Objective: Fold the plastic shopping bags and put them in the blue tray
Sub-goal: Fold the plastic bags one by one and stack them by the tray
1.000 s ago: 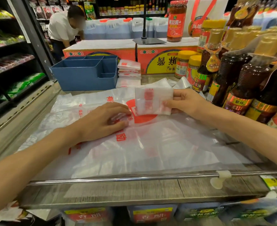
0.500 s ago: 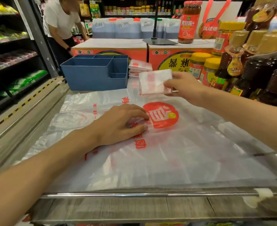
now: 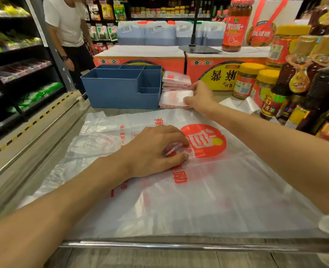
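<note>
On a shop counter (image 3: 159, 254) edged with a steel rail (image 3: 179, 245), we work among plastic bags. Our right hand (image 3: 199, 98) reaches forward and pinches a folded bag (image 3: 174, 97) between thumb and fingers, holding it against the right wall of the blue tray (image 3: 121, 88), on a low heap of folded bags there; behind it, a neater stack (image 3: 176, 79) of folded bags stands just beside the same wall. We cannot tell whether the held bag already rests on the heap or hangs just above it. Our left hand (image 3: 154, 149) lies on a flat bag (image 3: 198, 190) spread across the counter, its fingers curled and gripping a bunched bit of the plastic just left of the bag's round red logo (image 3: 206, 140). More clear bags lie under and to the left of that one, reaching toward the counter's left edge. The tray sits at the far side of the counter, its compartments showing nothing inside from our angle. To our right, jars (image 3: 245, 82) with yellow lids and dark sauce bottles (image 3: 299, 82) crowd the counter, with loose plastic crumpled at their feet. Behind the tray stand orange cartons (image 3: 140, 59); a tall red jar (image 3: 235, 26) and a black stand base (image 3: 198, 48) rest on top of them, with big jugs (image 3: 159, 34) beyond. At far left, a person in a white T-shirt (image 3: 67, 22) stands by chilled shelves (image 3: 14, 74).
</note>
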